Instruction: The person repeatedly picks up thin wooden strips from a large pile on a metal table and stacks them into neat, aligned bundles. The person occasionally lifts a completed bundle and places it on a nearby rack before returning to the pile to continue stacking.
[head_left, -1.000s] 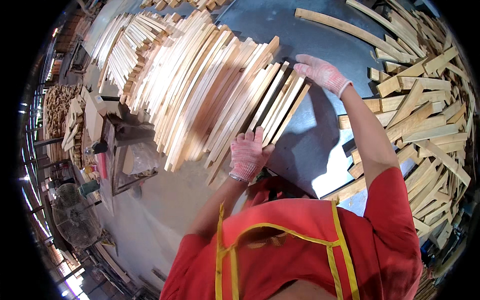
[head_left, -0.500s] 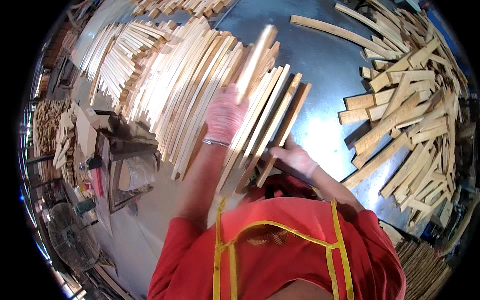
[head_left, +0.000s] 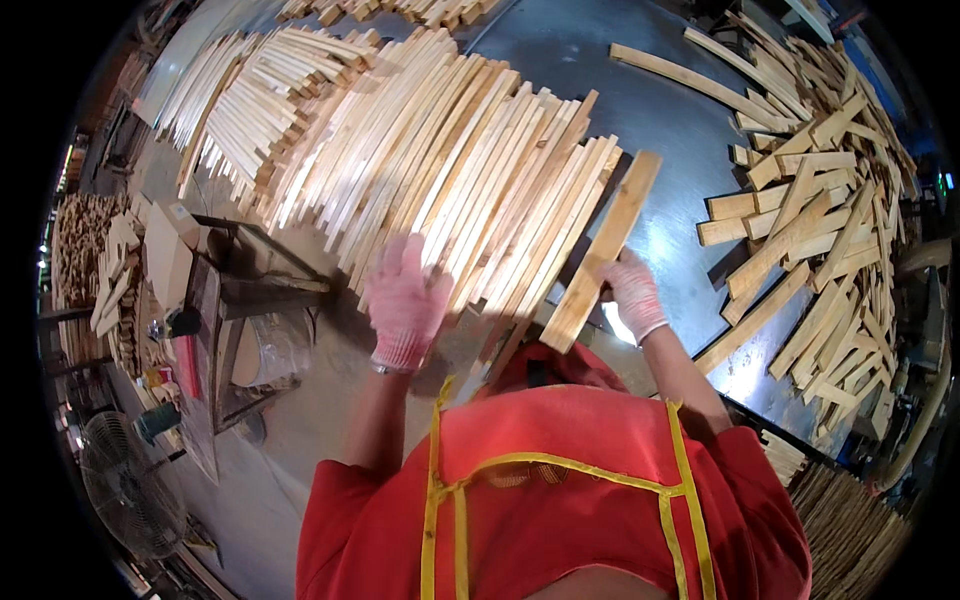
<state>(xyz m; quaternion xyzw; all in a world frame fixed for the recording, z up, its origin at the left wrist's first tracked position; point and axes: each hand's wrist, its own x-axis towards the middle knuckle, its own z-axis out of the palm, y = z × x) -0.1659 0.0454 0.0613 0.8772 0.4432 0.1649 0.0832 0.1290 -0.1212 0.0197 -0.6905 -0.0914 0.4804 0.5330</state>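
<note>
My right hand (head_left: 634, 290), in a pale pink-white glove, grips a flat wooden strip (head_left: 606, 252) by its right edge. The strip stands at a slant just right of a long row of wooden strips (head_left: 490, 190) laid side by side on the metal table. My left hand (head_left: 408, 300), gloved alike, is over the near ends of that row. Its fingers are apart and it holds nothing. Whether its fingertips touch the strips I cannot tell.
A loose heap of wooden strips (head_left: 810, 220) covers the right side of the metal table (head_left: 665, 130). More bundles (head_left: 265, 100) lie at the far left. A wooden stand (head_left: 215, 330) and a floor fan (head_left: 130, 485) are on the left.
My left hand has let go of a strip and drawn back toward me, opening. The strips before me now lie closer together. My right hand has moved slightly up, with a strip in it.
</note>
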